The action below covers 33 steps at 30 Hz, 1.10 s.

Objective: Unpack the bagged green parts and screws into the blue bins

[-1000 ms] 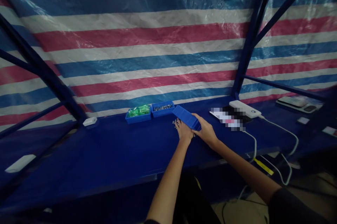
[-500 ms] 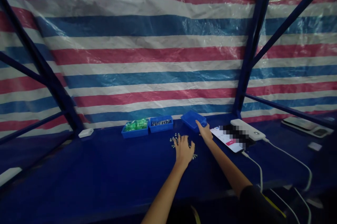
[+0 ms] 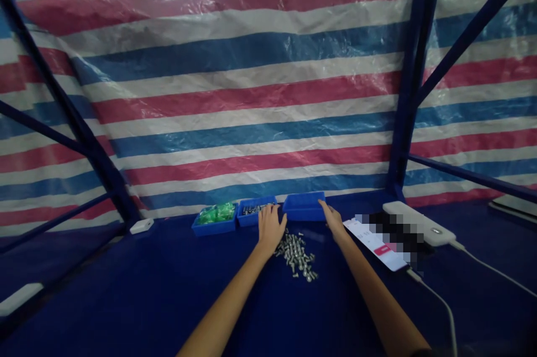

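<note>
My right hand (image 3: 333, 221) grips the right end of a shallow blue plastic bin (image 3: 304, 212), which stands on the table with nothing visible inside. My left hand (image 3: 271, 228) is at the near right corner of a second blue bin (image 3: 248, 221), fingers extended and thumb apart; whether it touches the rim I cannot tell. Dark and silvery metal pieces (image 3: 251, 210) lie in that second bin, partly hidden by the fingers. A loose pile of small silvery screws (image 3: 297, 253) is spread on the blue table (image 3: 168, 290) between my forearms.
Left of these, a third blue bin (image 3: 213, 227) holds green plastic packets (image 3: 217, 213). A phone (image 3: 377, 244) and a white power bank (image 3: 419, 224) with a cable (image 3: 495, 270) lie at right. A small white box (image 3: 141, 226) sits far left. Striped sheeting (image 3: 251, 88) closes off the back.
My left hand has moved left and away from the screws to the second bin, uncovering the pile. The right-hand bin, tilted before, now sits level and lined up beside the others. The view has shifted upward.
</note>
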Each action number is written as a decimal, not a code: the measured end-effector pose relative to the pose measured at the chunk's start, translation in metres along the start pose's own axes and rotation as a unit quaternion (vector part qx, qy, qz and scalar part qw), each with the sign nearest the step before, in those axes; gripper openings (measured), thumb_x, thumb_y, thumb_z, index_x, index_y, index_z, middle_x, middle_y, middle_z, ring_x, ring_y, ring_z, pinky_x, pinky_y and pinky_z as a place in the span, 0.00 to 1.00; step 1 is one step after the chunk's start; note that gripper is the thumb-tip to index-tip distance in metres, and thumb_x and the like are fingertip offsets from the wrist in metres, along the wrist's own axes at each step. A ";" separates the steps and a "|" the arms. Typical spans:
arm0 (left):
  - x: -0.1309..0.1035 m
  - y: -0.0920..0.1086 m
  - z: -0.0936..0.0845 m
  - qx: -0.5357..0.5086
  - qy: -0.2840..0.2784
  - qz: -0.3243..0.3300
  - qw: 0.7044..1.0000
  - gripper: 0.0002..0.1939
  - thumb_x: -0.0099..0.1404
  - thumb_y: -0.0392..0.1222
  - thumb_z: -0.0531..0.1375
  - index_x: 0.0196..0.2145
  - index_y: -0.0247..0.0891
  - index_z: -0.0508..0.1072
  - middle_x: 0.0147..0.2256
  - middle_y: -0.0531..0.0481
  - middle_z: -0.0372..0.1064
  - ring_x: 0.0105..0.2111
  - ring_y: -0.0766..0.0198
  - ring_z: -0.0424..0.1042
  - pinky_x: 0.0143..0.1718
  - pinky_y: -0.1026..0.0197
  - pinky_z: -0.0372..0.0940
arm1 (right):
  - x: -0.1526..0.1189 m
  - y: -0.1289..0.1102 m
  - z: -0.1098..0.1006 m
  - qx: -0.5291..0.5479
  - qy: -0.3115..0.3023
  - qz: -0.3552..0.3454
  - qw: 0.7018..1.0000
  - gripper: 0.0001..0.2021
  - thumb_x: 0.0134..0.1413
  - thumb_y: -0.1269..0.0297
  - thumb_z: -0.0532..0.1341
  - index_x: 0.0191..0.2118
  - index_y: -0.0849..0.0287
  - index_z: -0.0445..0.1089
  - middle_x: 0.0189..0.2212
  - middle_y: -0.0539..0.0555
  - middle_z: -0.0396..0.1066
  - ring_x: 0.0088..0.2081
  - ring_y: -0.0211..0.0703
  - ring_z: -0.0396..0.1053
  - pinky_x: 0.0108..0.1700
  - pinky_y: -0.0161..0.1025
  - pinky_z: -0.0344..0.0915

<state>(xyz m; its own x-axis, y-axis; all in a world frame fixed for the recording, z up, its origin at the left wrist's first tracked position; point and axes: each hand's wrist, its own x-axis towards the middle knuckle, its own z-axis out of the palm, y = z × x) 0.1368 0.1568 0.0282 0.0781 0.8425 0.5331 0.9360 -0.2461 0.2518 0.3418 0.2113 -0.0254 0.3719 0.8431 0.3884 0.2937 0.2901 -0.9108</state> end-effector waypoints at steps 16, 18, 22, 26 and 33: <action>0.030 -0.011 0.000 0.082 -0.175 -0.074 0.978 0.08 0.59 0.40 0.57 0.37 0.39 0.72 0.40 0.45 0.74 0.45 0.56 0.70 0.48 0.57 0.59 | -0.027 -0.018 -0.002 -0.202 -0.053 -0.053 0.977 0.14 0.50 0.63 0.61 0.44 0.51 0.69 0.56 0.56 0.56 0.54 0.52 0.62 0.49 0.48 0.64; 0.022 -0.010 -0.007 0.072 -0.157 -0.068 0.983 0.10 0.61 0.38 0.54 0.39 0.38 0.73 0.42 0.44 0.73 0.47 0.57 0.69 0.49 0.58 0.59 | -0.029 -0.015 -0.002 -0.195 -0.047 -0.051 0.978 0.18 0.50 0.65 0.60 0.49 0.52 0.67 0.58 0.57 0.53 0.55 0.52 0.62 0.50 0.48 0.64; 0.011 -0.012 -0.028 0.039 -0.102 -0.072 0.991 0.15 0.61 0.35 0.53 0.45 0.35 0.71 0.46 0.43 0.71 0.48 0.58 0.69 0.49 0.62 0.60 | -0.034 -0.014 -0.004 -0.188 -0.066 -0.042 0.979 0.25 0.47 0.68 0.59 0.55 0.54 0.61 0.58 0.60 0.54 0.55 0.53 0.61 0.52 0.49 0.62; -0.003 -0.014 -0.056 0.006 -0.050 -0.070 0.996 0.16 0.62 0.35 0.53 0.47 0.32 0.70 0.47 0.43 0.71 0.47 0.59 0.69 0.49 0.62 0.61 | -0.048 -0.036 -0.006 -0.171 0.025 -0.066 0.983 0.27 0.47 0.64 0.59 0.56 0.60 0.60 0.59 0.65 0.52 0.59 0.58 0.54 0.57 0.56 0.54; -0.074 -0.015 -0.088 -0.060 0.011 0.001 0.998 0.14 0.63 0.36 0.53 0.46 0.36 0.71 0.46 0.45 0.71 0.48 0.59 0.68 0.52 0.58 0.61 | -0.139 -0.102 0.016 0.216 -0.137 0.177 0.950 0.34 0.50 0.44 0.56 0.59 0.57 0.54 0.45 0.62 0.70 0.38 0.49 0.74 0.39 0.47 0.71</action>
<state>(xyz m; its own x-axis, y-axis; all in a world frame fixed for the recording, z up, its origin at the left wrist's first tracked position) 0.0863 0.0556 0.0560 0.0707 0.8321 0.5501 0.8880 -0.3038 0.3453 0.2459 0.0714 0.0111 0.1196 0.9915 0.0508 -0.2183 0.0762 -0.9729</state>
